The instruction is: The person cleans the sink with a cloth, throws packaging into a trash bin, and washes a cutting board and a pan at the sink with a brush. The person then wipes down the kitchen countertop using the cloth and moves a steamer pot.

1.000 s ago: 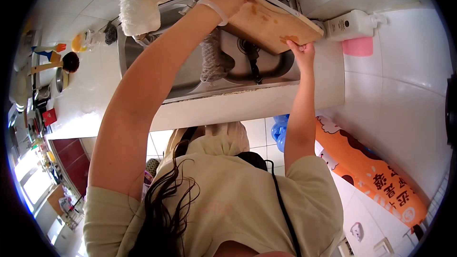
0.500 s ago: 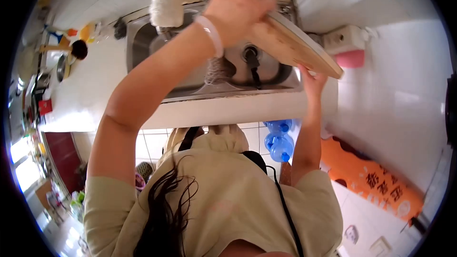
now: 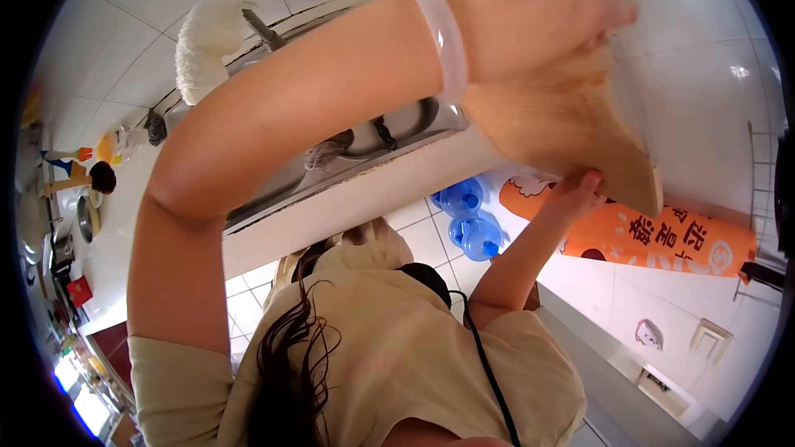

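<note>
A wooden cutting board (image 3: 563,128) is held up at a tilt to the right of the sink. My left hand (image 3: 530,12), with a pale bangle on its wrist, reaches across and has its fingers bent over the board's upper end; the fingertips are partly hidden. At the lower edge, my right hand (image 3: 577,197) grips the board, its thumb against the wooden face. Behind my left forearm lies the steel sink (image 3: 451,118), partly covered by the arm. A mesh-like bundle (image 3: 325,155) is in the sink.
A fluffy white thing (image 3: 199,54) stands by the faucet (image 3: 263,31). Blue water jugs (image 3: 476,236) sit on the floor below the counter. An orange printed item (image 3: 654,240) is against the right wall. Brushes and a pan (image 3: 86,219) are at the left.
The board has moved right, away from over the sink, with both hands on it. My view has turned toward the right wall, and my left arm now stretches further across.
</note>
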`<state>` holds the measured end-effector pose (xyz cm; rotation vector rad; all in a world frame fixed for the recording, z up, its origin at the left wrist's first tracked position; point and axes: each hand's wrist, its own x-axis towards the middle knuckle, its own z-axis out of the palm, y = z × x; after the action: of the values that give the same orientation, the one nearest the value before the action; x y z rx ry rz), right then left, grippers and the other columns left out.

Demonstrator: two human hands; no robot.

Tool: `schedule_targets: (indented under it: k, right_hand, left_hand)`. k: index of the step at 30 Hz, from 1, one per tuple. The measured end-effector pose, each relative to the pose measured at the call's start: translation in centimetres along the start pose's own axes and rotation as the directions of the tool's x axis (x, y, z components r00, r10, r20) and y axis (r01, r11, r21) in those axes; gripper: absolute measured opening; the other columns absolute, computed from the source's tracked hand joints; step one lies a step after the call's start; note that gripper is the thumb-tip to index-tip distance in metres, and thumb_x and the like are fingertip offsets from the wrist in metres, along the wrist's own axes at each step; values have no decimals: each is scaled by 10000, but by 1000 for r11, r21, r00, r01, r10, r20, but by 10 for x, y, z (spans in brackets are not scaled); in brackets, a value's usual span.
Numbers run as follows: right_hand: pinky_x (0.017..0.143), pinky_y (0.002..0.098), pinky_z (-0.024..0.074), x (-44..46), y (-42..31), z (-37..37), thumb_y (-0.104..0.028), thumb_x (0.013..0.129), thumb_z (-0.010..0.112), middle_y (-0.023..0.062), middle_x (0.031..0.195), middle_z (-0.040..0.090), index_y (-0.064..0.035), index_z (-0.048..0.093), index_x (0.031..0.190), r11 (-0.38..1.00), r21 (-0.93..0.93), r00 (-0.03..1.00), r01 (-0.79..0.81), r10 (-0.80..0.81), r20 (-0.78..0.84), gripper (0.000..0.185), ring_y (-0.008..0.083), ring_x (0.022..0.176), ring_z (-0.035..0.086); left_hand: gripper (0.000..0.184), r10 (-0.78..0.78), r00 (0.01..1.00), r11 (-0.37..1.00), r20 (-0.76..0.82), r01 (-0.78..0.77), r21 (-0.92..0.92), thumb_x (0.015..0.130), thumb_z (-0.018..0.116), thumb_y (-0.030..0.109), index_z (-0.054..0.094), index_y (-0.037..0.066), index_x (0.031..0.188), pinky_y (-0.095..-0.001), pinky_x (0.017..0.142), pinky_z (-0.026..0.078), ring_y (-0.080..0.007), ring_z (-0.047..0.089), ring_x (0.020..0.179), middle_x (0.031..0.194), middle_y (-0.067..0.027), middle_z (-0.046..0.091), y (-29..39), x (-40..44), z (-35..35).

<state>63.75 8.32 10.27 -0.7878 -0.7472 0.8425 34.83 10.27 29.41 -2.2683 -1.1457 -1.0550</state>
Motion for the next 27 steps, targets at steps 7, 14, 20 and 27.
schedule_targets:
  k: [7, 14, 20, 27]
  right_hand:
    - [814, 335, 520, 33, 2, -17, -88, 836, 660, 93, 1154, 572, 15, 534, 1146, 989, -149, 978, -14, -18, -206, 350, 208, 991, 566]
    - [774, 326, 535, 50, 40, -17, -62, 813, 684, 90, 1072, 612, 28, 577, 1083, 968, -243, 976, 69, -115, -183, 304, 204, 914, 593]
    - [778, 311, 515, 69, 53, -18, -55, 819, 681, 84, 1070, 615, 23, 585, 1063, 941, -320, 978, 112, -162, -134, 274, 181, 913, 589]
    - [813, 305, 501, 75, 45, -7, -116, 863, 643, 67, 1108, 600, 2, 566, 1112, 925, -379, 977, 14, -94, -193, 286, 176, 935, 576]
  left_hand:
    - [458, -203, 978, 977, -55, 206, 53, 698, 717, 168, 564, 123, 1127, -652, 1022, 200, -286, 491, 1152, 1150, -108, 528, -13, -42, -12]
    - [367, -385, 920, 920, 72, 376, 112, 792, 659, 165, 599, 180, 1153, -542, 1085, 159, -228, 502, 1166, 1284, -24, 523, -31, -96, -27]
    - [382, -418, 905, 894, 82, 393, 217, 776, 648, 148, 580, 145, 1151, -521, 1048, 267, -271, 513, 1107, 1239, -61, 514, -45, -123, -34]
    - [372, -486, 871, 867, 68, 471, 160, 784, 654, 162, 593, 182, 1151, -567, 1072, 170, -254, 514, 1120, 1266, -39, 510, -50, -143, -44]
